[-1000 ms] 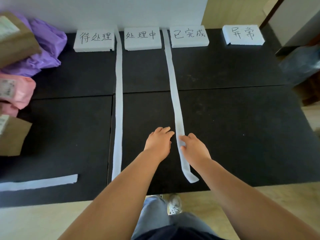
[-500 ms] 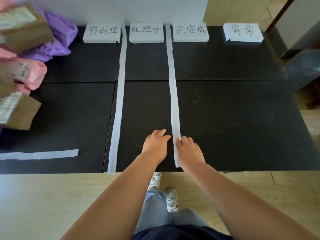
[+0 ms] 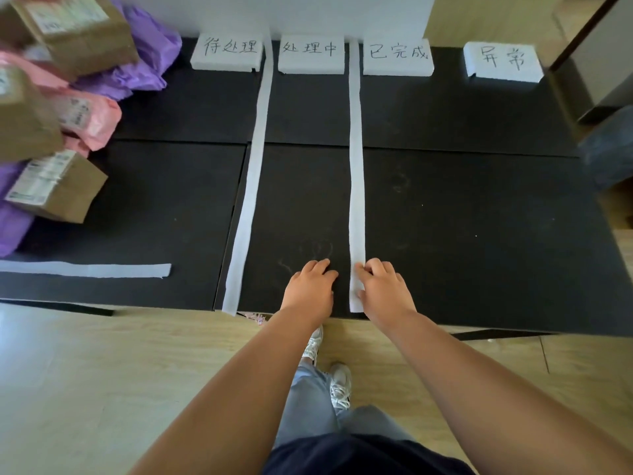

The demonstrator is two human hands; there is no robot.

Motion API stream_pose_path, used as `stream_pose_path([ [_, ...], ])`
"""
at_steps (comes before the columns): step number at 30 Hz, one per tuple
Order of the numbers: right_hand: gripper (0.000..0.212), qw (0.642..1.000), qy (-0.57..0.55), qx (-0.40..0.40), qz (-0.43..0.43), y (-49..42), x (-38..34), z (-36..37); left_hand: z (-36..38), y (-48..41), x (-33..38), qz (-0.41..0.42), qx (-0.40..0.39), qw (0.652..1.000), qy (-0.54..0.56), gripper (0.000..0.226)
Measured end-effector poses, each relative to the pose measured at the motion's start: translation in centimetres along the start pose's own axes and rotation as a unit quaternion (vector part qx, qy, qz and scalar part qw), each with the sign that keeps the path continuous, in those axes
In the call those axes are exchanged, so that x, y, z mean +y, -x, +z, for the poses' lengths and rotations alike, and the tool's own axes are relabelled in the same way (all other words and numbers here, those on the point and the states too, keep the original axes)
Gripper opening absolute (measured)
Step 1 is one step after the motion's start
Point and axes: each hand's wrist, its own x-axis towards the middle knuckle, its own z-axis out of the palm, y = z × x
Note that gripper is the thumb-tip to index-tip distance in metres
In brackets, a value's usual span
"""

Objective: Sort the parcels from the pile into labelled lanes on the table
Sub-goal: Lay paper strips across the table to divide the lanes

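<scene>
Parcels are piled at the far left of the black table (image 3: 462,217): brown cardboard boxes (image 3: 54,186), pink bags (image 3: 89,118) and purple bags (image 3: 147,60). Four white foam labels stand along the back edge, from left (image 3: 227,51) to right (image 3: 503,61). Two long white strips (image 3: 251,176) (image 3: 356,159) mark off lanes. My left hand (image 3: 310,289) lies flat on the table near the front edge. My right hand (image 3: 385,291) rests beside it, its fingers pressing the near end of the right strip.
A short white strip (image 3: 85,269) lies crosswise at the front left. A dark object (image 3: 609,145) sits off the table's right edge. Wooden floor (image 3: 102,371) lies in front, with my legs and shoes visible.
The right strip's crooked near end has been pulled straight and now lines up with the front edge. Both hands stay beside it. The view has drawn back, showing more floor and parcels.
</scene>
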Motion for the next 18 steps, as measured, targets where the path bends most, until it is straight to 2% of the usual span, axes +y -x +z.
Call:
stream_pose_path([
  [4,0.057,0.999,-0.031,-0.007,0.000,0.5,0.1,-0.1,0.1,0.4,0.0,-0.006,0.003,1.000,-0.001,0.048],
  [10,0.044,0.988,-0.150,0.003,0.049,1.3,0.1,-0.7,0.2,1.2,0.0,-0.024,0.017,0.999,0.014,0.046],
  [14,0.041,0.986,-0.144,0.041,0.072,1.0,-0.3,-2.2,-0.6,1.8,-0.2,-0.038,0.044,0.998,0.023,0.046],
  [18,0.037,0.986,-0.146,0.065,0.053,0.1,-1.2,-3.9,-2.2,3.1,-1.4,-0.067,0.084,0.993,0.038,0.046],
])
